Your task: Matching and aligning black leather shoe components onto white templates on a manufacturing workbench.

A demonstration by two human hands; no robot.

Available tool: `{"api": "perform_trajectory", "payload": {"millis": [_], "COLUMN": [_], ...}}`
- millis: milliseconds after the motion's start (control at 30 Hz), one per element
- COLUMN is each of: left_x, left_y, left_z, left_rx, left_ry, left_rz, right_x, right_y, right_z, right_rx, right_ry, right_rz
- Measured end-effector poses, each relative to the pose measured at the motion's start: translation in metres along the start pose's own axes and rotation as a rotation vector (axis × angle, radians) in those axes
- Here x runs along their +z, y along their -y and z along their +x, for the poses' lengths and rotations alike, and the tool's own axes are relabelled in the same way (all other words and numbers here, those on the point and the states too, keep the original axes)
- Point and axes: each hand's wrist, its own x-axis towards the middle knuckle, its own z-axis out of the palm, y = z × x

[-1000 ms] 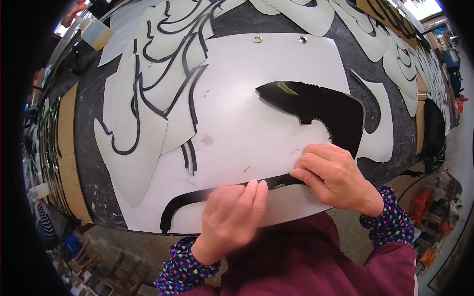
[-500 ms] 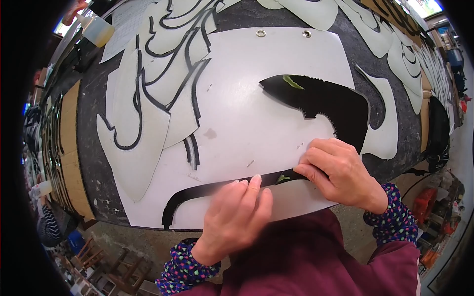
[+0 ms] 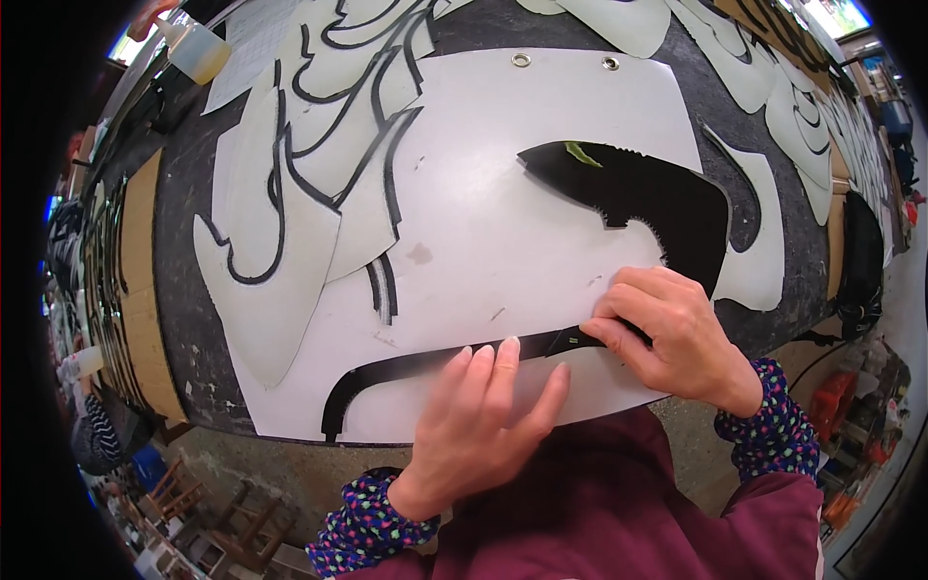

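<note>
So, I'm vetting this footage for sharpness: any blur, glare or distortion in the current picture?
Head view: the left hand is slightly blurred along its left side, the right hand looks crisper; head view: a soft sheen lies on the white sheet; head view: the dark table's edges bow, with black around the rim.

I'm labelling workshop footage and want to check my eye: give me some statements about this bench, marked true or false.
1. The right hand is at the right end of the black strip. True.
2. The left hand grips the plastic bottle. False: its fingertips are at the strip; the bottle is at the table's far left.
3. The white sheet has two metal rings near its far edge. True.
4. The sleeve cuffs are plain white. False: they are dark with coloured spots.
5. The big black piece bears a green mark. True.
</note>
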Motion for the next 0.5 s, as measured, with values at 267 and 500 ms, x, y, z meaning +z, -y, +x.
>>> {"api": "perform_trajectory", "payload": {"millis": [267, 500], "left_x": [0.0016, 0.0024], "left_y": [-0.0050, -0.0055], "left_z": [0.0033, 0.0034], "left_rx": [-0.039, -0.045], "left_ry": [0.006, 0.009], "left_rz": [0.070, 0.069], "right_x": [-0.0003, -0.0001], "right_y": [0.0007, 0.0001], "right_z": [-0.0004, -0.0010], "right_rx": [0.005, 0.011], "right_ry": [-0.008, -0.003], "right_rz": [0.012, 0.015]}}
